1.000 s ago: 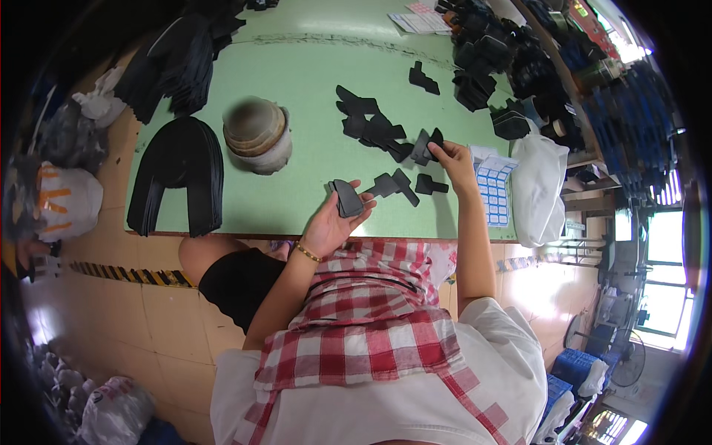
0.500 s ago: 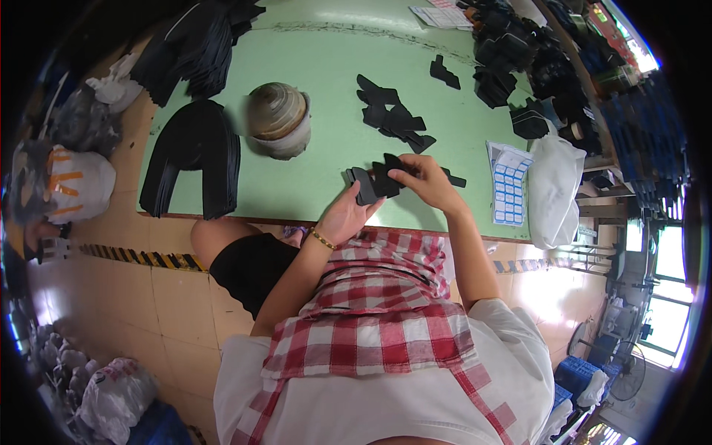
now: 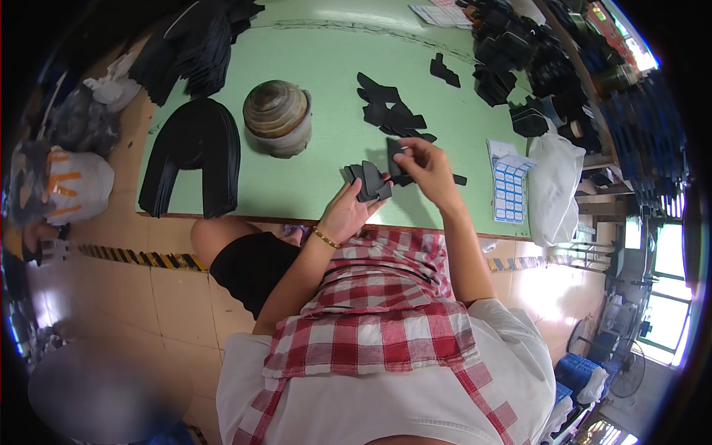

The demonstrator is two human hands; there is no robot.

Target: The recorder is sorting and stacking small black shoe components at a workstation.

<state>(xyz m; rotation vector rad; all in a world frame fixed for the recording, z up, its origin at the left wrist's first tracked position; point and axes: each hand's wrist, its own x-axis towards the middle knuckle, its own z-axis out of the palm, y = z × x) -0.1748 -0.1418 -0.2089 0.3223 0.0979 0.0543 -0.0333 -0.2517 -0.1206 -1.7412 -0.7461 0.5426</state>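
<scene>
My left hand (image 3: 347, 211) is closed on a small fanned stack of black cut pieces (image 3: 367, 183), thumb on top, just above the table's near edge. My right hand (image 3: 432, 174), slightly farther out and to the right, pinches a single black cut piece (image 3: 394, 154) between thumb and fingers. Under and beside the right hand lie more black pieces (image 3: 460, 180), partly hidden by it. Beyond the hands, several similar angular pieces (image 3: 397, 116) overlap in a loose pile. One separate piece (image 3: 444, 70) rests farther to the right.
On the green table (image 3: 334, 74) stand a round layered pot-like object (image 3: 277, 119) and, to its left, a thick stack of black U-shaped sheets (image 3: 196, 133). More black sheets (image 3: 196, 52) lie far left. A printed card (image 3: 509, 189) and white bag (image 3: 555, 193) flank the right edge.
My right hand has drawn away from the left hand's stack, holding one piece upright. The left hand has barely moved. A blurred round shape now covers the lower left.
</scene>
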